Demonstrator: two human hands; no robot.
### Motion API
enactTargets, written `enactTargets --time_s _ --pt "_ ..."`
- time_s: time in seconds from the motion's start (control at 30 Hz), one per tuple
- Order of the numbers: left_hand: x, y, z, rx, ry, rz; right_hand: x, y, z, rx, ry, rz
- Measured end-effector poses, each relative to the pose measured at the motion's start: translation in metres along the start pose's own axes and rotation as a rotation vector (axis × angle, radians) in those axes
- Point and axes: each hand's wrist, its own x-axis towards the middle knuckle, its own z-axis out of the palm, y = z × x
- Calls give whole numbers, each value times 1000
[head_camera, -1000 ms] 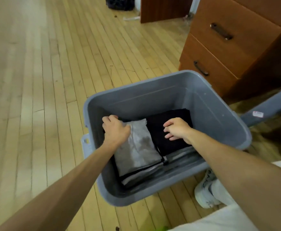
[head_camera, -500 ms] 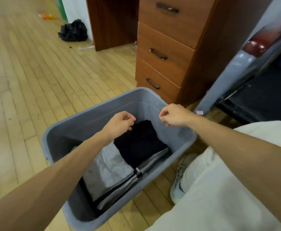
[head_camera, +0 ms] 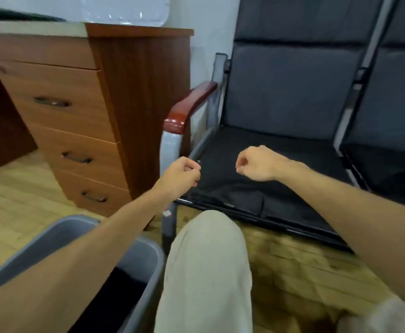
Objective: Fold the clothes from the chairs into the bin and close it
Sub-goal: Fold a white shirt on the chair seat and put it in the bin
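Head view: left hand (head_camera: 181, 173) and right hand (head_camera: 256, 164), curled empty, hover over the chair seat (head_camera: 299, 155), probably seeking clothes for the near-left bin (head_camera: 76, 221).

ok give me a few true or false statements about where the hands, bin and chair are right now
1. The left hand and right hand are curled and hold nothing. True.
2. The bin stands on the chair seat. False: it is on the floor, lower left.
3. The bin has its lid on. False: its top is open.
4. The chair's armrest is reddish wood. True.
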Motion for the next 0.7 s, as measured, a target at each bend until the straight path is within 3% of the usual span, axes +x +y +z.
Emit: enactTargets --time_s 0.23,0.37,0.5,0.7 --pt "61 68 128 160 -335 162 -44 144 -23 190 148 290" --pt "71 95 205 146 -545 166 -74 217 -12 385 332 477" --pt "60 97 276 39 -649 161 -95 271 -4 269 355 597" --pt "54 93 340 111 -785 224 -119 321 2 130 286 701"
